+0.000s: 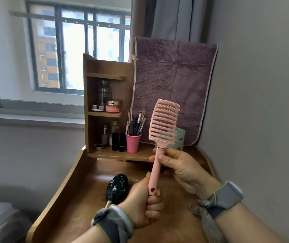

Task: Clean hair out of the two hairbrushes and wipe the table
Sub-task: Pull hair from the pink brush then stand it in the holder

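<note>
Seeing a wall tight on the right and a purple towel [173, 85] hung at the back, so the table [80, 195] is boxed in on two sides. Table has raised rims left and right; bare wood between my hands and the shelf [105, 74] is the only free room. Shelf cubbies hold bottles and jars, labels too blurred to read. Pink cup [133, 142] of makeup brushes stands at the shelf's right end, near the pink brush [164, 123]. I hold that brush upright above the table: left hand [143, 206] fisted round the handle end, right hand [184, 169] pinching the neck, fingers loosely curled. Black brush [117, 188] lies on the table just left of my left hand.
</note>
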Demonstrator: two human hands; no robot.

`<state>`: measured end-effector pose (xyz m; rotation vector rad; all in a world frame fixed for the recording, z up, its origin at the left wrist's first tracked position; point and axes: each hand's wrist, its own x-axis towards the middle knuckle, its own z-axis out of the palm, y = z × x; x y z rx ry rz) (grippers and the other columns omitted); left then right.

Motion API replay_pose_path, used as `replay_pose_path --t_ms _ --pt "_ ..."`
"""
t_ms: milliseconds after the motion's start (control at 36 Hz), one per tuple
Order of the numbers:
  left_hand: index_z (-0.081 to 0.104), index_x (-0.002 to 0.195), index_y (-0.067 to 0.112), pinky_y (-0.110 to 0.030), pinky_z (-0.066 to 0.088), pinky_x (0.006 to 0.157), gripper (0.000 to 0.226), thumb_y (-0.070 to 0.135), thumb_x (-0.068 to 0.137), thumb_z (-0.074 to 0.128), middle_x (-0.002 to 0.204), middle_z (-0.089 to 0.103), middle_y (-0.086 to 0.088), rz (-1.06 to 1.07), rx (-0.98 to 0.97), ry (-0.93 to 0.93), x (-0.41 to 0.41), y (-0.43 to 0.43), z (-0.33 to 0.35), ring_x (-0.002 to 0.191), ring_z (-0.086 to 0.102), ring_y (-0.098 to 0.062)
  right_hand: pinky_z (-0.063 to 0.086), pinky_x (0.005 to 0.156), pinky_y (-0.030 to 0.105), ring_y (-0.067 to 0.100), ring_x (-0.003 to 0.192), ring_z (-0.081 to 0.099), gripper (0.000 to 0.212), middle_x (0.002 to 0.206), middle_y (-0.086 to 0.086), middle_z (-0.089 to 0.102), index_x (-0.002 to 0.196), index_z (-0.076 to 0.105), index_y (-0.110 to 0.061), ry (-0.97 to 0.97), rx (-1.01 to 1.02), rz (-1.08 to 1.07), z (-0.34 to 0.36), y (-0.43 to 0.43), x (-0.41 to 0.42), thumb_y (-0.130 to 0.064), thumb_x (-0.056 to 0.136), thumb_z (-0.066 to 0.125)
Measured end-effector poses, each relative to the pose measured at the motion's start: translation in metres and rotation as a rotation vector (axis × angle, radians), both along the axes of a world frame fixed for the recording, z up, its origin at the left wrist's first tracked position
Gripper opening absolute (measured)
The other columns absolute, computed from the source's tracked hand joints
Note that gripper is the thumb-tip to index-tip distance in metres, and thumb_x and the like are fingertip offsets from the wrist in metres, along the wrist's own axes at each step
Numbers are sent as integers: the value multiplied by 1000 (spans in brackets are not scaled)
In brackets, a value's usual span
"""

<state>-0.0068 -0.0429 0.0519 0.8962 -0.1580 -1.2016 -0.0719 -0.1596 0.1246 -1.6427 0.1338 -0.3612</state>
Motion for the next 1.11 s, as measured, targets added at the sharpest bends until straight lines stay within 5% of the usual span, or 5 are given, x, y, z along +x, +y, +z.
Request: replay_pose_path --t_ms 306,472,611,861,1111 --pt "63 81 13 -16 34 36 22 27 95 53 60 55 1 459 300 -779 4 2 -3 38 45 -1 38 64 27 5 85 63 17 95 -2 74 103 67 -20 -19 -84 -93 1 -5 5 -24 87 62" --pt "73 93 27 -23 49 66 23 42 91 55 86 74 6 534 -112 -756 2 6 23 78 66 -5 38 56 24 13 82 64 37 92 5 74 101 69 -15 -72 4 -67 0 -5 2 -33 68 69" --pt "64 109 18 -38 59 76 34 28 79 74 94 74 -10 538 -199 -917 -12 2 36 91 70 -23 42 94 55 44 105 59 38 105 21 67 103 68 -6 -121 188 -17 -2 -6 5 -23 69 72" --pt "78 73 17 -20 50 53 8 23 76 74 72 74 -6 599 -236 -704 -13 -13 42 64 66 -12 35 61 29 14 71 56 13 73 -1 64 81 72 -18 -151 307 25 -1 -11 4 -24 70 69" --pt "69 80 11 -25 53 55 18 19 93 60 64 71 -1 579 -114 -741 -4 -17 37 59 65 -12 36 70 40 30 89 55 23 103 18 60 88 76 -16 -111 230 10 -8 -15 3 -27 70 71"
